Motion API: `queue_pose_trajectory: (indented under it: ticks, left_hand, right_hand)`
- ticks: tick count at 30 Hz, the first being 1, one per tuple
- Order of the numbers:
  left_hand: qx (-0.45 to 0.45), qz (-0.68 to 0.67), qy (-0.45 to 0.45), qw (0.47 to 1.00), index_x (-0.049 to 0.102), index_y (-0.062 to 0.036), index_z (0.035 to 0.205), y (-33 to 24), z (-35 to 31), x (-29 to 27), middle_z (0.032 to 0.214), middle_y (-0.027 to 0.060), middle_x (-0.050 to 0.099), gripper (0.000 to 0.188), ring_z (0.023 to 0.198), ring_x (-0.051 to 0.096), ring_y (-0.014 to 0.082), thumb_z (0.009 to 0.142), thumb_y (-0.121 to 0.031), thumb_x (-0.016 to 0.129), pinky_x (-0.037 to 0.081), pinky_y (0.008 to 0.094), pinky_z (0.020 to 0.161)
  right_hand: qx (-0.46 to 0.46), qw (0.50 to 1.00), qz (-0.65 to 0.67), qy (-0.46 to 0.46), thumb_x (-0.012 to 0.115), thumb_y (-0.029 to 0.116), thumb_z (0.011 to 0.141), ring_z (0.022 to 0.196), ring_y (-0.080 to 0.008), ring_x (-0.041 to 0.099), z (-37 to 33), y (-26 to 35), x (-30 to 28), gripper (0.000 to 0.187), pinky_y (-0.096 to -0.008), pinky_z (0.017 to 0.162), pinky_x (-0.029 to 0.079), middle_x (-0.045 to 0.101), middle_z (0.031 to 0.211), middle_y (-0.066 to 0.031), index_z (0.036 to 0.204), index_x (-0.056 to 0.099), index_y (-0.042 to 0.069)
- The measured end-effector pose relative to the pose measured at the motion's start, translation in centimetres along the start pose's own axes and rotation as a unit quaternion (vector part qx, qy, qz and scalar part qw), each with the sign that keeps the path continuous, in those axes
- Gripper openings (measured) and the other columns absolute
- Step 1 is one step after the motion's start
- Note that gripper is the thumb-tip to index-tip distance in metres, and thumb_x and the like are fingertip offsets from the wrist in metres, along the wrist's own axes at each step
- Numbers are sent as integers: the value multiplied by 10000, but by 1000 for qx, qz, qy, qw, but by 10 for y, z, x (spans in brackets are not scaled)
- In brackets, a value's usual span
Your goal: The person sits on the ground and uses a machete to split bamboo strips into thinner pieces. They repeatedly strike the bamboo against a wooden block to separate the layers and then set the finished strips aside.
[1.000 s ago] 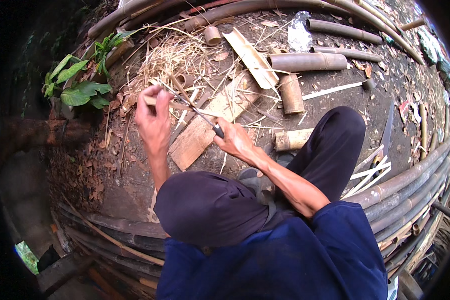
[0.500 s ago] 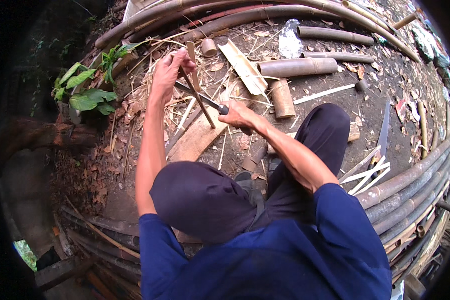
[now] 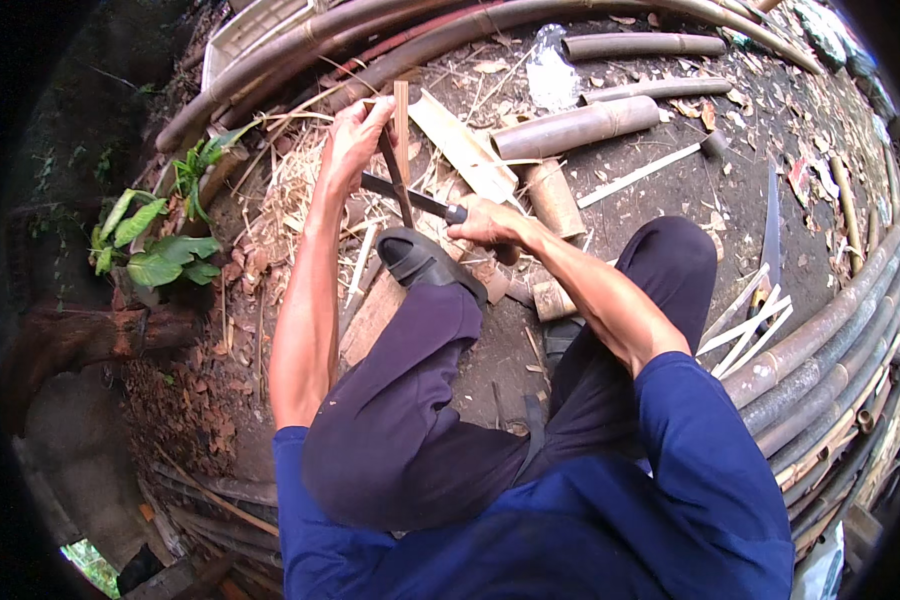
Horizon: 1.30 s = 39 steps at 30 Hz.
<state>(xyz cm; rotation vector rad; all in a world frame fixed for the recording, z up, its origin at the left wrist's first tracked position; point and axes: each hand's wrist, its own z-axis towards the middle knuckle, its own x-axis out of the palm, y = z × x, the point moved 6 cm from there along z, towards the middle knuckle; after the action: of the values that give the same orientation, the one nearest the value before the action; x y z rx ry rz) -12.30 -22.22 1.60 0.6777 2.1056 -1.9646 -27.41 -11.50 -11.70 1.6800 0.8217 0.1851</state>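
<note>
My right hand (image 3: 488,222) is wrapped round the dark handle of a long knife (image 3: 410,197), its blade pointing left toward my other hand. My left hand (image 3: 358,145) pinches a dark bamboo strip (image 3: 391,168) near its upper end. Beside that strip stands a lighter brown bamboo slat (image 3: 402,125); whether the two are joined is hidden. The blade crosses both pieces low down. Just below them, my sandalled foot (image 3: 425,262) rests on or by the far end of a wooden board (image 3: 372,325).
Beyond my hands lie a split bamboo half (image 3: 465,145), a thick bamboo tube (image 3: 575,128) and a short upright-looking bamboo piece (image 3: 554,200). A saw (image 3: 772,215) and pale strips (image 3: 750,335) are at right, near stacked bamboo poles (image 3: 800,360). Shavings (image 3: 290,180) cover the ground left.
My left foot has come up from beneath me onto or beside the board, and the left knee has dropped outward. Both hands keep their holds; the slat now stands more upright.
</note>
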Motion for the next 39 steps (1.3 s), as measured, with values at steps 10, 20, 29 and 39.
queue_pose_trajectory:
  ticks: [10, 20, 29, 39]
  left_hand:
    - [36, 18, -39, 998, 624, -57, 877, -3, -23, 0, 753, 22, 639, 250, 688, 575, 98, 972, -286, 585, 470, 273, 695]
    - [51, -27, -46, 997, 613, -66, 826, -6, -52, 2, 754, 34, 644, 224, 730, 594, 105, 980, -222, 566, 479, 284, 745]
    - [48, -19, -125, 991, 608, -63, 871, -6, -89, -21, 789, 42, 657, 216, 757, 620, 115, 977, -246, 563, 479, 277, 729]
    - [58, -189, -54, 979, 285, -51, 1432, 13, -48, -24, 1065, 152, 651, 605, 1038, 627, 246, 895, -217, 508, 485, 366, 937]
  right_hand:
    - [-27, 992, -99, -73, 647, 210, 795, 674, -212, 603, 13, -15, -6, 316, -381, 651, 492, 614, 720, -133, 1040, 607, 15]
    - [-23, 993, -117, 6, 646, 220, 811, 669, -233, 620, 7, -33, 1, 262, -399, 655, 493, 621, 695, -138, 990, 611, 32]
    - [47, 975, -203, 75, 644, 320, 842, 624, -178, 558, -7, -35, 28, 331, -378, 588, 466, 602, 696, -107, 1002, 609, 33]
    - [-70, 964, -257, 21, 667, 237, 715, 842, -370, 688, 5, -16, 50, 366, -432, 735, 560, 698, 864, -208, 1016, 681, 29]
